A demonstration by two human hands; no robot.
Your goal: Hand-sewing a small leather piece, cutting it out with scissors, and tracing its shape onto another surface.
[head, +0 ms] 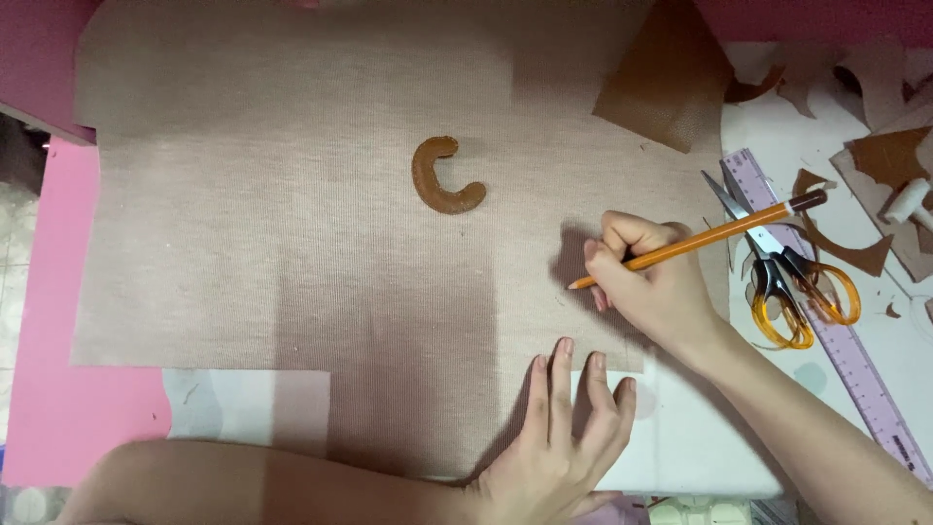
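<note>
The right hand (653, 282) grips an orange pencil (700, 239), its tip touching the pinkish cloth (292, 243). The left hand (559, 437) lies flat on the cloth's near edge, fingers spread, holding nothing. A brown C-shaped piece (442, 177) sits on the cloth, well apart. Scissors (787, 272) lie on a ruler (836, 321) beside the right hand.

A brown C-shaped piece (443, 176) lies near the middle of my view. At the upper right sits a brown leather sheet (663, 83). On the white worktop (700, 437) beside it lie orange-handled scissors (787, 277) across a lilac ruler (836, 321) — brown offcuts (889, 156) scattered around, a small white tube (909, 202) among them.
</note>
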